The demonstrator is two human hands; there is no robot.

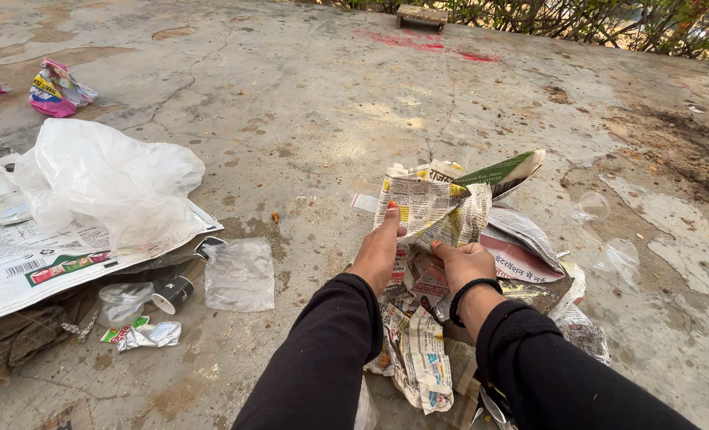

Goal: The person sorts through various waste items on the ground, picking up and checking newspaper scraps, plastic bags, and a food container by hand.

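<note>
Both hands clamped on crumpled newspaper wad (434, 209), above paper pile (450, 318): left hand (377, 253), right hand (464, 267). Risk: loose sheets slipping, maybe tearing; right grip partly hidden, tbh.

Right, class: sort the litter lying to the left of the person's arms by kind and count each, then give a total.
White plastic bag: 1
Clear plastic pouch: 1
Spread newspaper sheet: 1
Small dark cup: 1
Pink snack wrapper: 1
Crumpled foil wrapper: 1
Total: 6
</note>
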